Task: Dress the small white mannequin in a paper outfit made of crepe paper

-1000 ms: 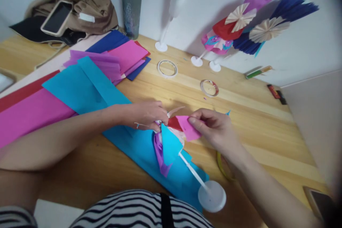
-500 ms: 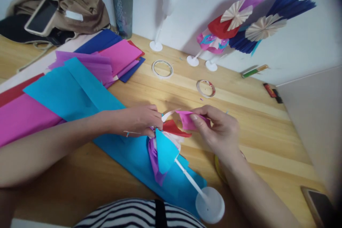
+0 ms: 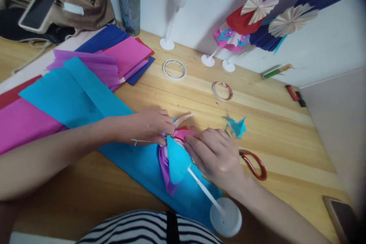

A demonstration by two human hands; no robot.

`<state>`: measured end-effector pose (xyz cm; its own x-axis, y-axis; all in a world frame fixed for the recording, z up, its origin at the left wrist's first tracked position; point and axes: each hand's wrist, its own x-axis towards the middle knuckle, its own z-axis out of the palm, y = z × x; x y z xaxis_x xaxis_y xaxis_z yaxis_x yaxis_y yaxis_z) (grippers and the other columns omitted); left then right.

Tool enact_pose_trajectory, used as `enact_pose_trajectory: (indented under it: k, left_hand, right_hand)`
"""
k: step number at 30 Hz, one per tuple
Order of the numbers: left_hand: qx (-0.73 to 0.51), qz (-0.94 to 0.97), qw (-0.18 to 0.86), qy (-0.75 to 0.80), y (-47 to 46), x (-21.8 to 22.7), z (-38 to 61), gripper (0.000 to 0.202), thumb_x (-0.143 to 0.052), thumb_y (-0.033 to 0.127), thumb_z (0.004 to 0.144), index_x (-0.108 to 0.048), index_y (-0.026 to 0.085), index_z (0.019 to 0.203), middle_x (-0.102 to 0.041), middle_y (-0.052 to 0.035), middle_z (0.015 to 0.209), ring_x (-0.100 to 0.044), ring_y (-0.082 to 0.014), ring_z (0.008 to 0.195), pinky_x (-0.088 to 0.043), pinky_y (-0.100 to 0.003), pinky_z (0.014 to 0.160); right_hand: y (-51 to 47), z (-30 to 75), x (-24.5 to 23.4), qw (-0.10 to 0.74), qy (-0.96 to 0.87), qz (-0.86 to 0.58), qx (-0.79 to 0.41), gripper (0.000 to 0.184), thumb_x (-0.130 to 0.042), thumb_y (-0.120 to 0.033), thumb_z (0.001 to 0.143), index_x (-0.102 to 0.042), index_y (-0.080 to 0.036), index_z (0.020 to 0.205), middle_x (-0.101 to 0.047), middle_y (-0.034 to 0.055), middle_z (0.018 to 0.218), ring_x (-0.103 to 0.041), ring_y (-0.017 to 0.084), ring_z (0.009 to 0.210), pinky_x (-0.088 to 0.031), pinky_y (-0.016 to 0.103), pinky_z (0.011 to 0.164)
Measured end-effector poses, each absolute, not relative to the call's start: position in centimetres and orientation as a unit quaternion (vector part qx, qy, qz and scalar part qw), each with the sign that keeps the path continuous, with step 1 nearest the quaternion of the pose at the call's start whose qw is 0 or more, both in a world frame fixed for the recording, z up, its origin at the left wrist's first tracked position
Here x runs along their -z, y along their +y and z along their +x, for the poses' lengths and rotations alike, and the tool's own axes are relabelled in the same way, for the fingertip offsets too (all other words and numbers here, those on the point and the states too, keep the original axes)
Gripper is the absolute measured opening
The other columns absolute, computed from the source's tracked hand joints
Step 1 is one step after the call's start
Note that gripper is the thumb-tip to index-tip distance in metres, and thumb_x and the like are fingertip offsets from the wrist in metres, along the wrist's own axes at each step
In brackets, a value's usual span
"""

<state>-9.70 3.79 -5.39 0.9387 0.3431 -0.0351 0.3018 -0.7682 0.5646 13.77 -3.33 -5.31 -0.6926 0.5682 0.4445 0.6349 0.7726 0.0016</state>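
Note:
My left hand is closed around the top of a figure dressed in crepe paper, pinching it where the coloured pieces meet. A turquoise paper piece, a purple strip and some red paper fan out from that spot. Below them a white stick runs down to a round white base. My right hand pinches a pink paper piece and holds its end against the figure by my left fingers. The right fingertips are partly hidden. A thin pale strip sticks out above.
Folded crepe paper sheets lie at the left, partly under my left arm. Two tape rolls, scissors with red handles and a turquoise scrap lie on the wooden table. Decorated figures stand against the wall.
My right hand has moved left and down, bringing the pink paper from the air onto the figure. The turquoise scrap and scissors now show beside it. My left hand keeps its grip.

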Motion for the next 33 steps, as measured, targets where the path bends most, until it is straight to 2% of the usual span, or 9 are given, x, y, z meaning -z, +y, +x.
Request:
enact_pose_trajectory:
  k: [3,7,10,15,19,22,26,30,33]
  left_hand:
    - [-0.037,0.940,0.292,0.171,3.8,5.5,-9.8,0.005,-0.070,0.018,0.091,-0.068,0.017,0.087,-0.075,-0.0055,0.100,-0.066,-0.0196,0.097,-0.045,-0.027,0.089]
    - [-0.044,0.935,0.304,0.178,3.8,5.5,-9.8,0.003,-0.070,0.019,0.091,-0.070,0.017,0.089,-0.076,-0.0061,0.099,-0.066,-0.0202,0.098,-0.046,-0.027,0.089]
    - [-0.049,0.933,0.309,0.179,3.8,5.4,-9.8,0.004,-0.067,0.018,0.093,-0.070,0.017,0.091,-0.076,-0.0067,0.099,-0.067,-0.0211,0.099,-0.046,-0.029,0.090]
    - [-0.029,0.938,0.295,0.178,3.8,5.5,-9.7,0.005,-0.068,0.019,0.093,-0.070,0.018,0.097,-0.076,-0.0067,0.105,-0.067,-0.0217,0.104,-0.045,-0.031,0.096]
    - [-0.048,0.936,0.307,0.165,3.8,5.5,-9.7,0.004,-0.068,0.016,0.093,-0.071,0.016,0.095,-0.077,-0.0078,0.102,-0.068,-0.0220,0.103,-0.047,-0.031,0.094]
    - [-0.067,0.933,0.313,0.163,3.8,5.6,-9.7,0.002,-0.072,0.016,0.090,-0.072,0.016,0.092,-0.076,-0.0074,0.098,-0.068,-0.0219,0.100,-0.047,-0.030,0.092]
    - [-0.056,0.934,0.308,0.170,3.8,5.8,-9.7,0.005,-0.071,0.015,0.090,-0.072,0.015,0.095,-0.075,-0.0061,0.096,-0.068,-0.0204,0.094,-0.047,-0.029,0.089]
    - [-0.055,0.933,0.308,0.176,3.7,5.8,-9.7,0.006,-0.070,0.016,0.091,-0.072,0.016,0.097,-0.075,-0.0062,0.101,-0.068,-0.0215,0.099,-0.046,-0.030,0.092]
    - [-0.042,0.931,0.315,0.180,3.7,5.7,-9.6,0.015,-0.070,0.016,0.091,-0.072,0.015,0.105,-0.075,-0.0077,0.106,-0.068,-0.0232,0.103,-0.045,-0.032,0.095]
  right_hand:
    - [-3.6,13.9,5.1,0.203,-0.926,-0.314,0.060,0.014,-0.061,-0.008,0.093,-0.069,-0.020,0.094,-0.065,0.0040,0.071,-0.056,0.021,0.064,-0.041,0.038,0.054]
    - [-3.9,14.2,4.7,0.206,-0.934,-0.291,0.018,0.027,-0.054,-0.004,0.093,-0.070,-0.024,0.099,-0.066,0.0038,0.074,-0.059,0.021,0.065,-0.045,0.038,0.057]
    - [-4.0,14.4,4.8,0.215,-0.927,-0.307,-0.004,0.026,-0.055,-0.005,0.092,-0.071,-0.025,0.099,-0.066,0.0039,0.074,-0.060,0.021,0.065,-0.047,0.037,0.057]
    - [-3.6,14.6,5.1,0.300,-0.869,-0.384,-0.082,0.021,-0.061,-0.009,0.092,-0.073,-0.025,0.099,-0.067,0.0043,0.076,-0.063,0.020,0.065,-0.050,0.034,0.055]
    - [-2.8,14.7,4.8,0.346,-0.819,-0.428,-0.162,0.020,-0.063,-0.008,0.091,-0.075,-0.024,0.095,-0.065,0.0031,0.073,-0.063,0.017,0.061,-0.049,0.029,0.051]
    - [-2.5,14.6,4.8,0.341,-0.832,-0.418,-0.133,0.017,-0.064,-0.007,0.091,-0.073,-0.021,0.095,-0.065,0.0039,0.075,-0.063,0.016,0.063,-0.051,0.028,0.053]
    - [-2.8,14.1,5.3,0.294,-0.865,-0.383,-0.135,0.016,-0.061,-0.010,0.094,-0.071,-0.022,0.093,-0.066,0.0049,0.077,-0.065,0.019,0.066,-0.053,0.030,0.056]
    - [-3.2,13.9,5.6,0.263,-0.870,-0.384,-0.159,0.018,-0.060,-0.013,0.094,-0.072,-0.027,0.096,-0.064,0.0028,0.073,-0.064,0.019,0.063,-0.054,0.031,0.055]
    - [-3.3,14.1,5.5,0.264,-0.859,-0.395,-0.192,0.022,-0.060,-0.013,0.094,-0.074,-0.029,0.099,-0.067,0.0035,0.077,-0.067,0.019,0.066,-0.056,0.031,0.057]
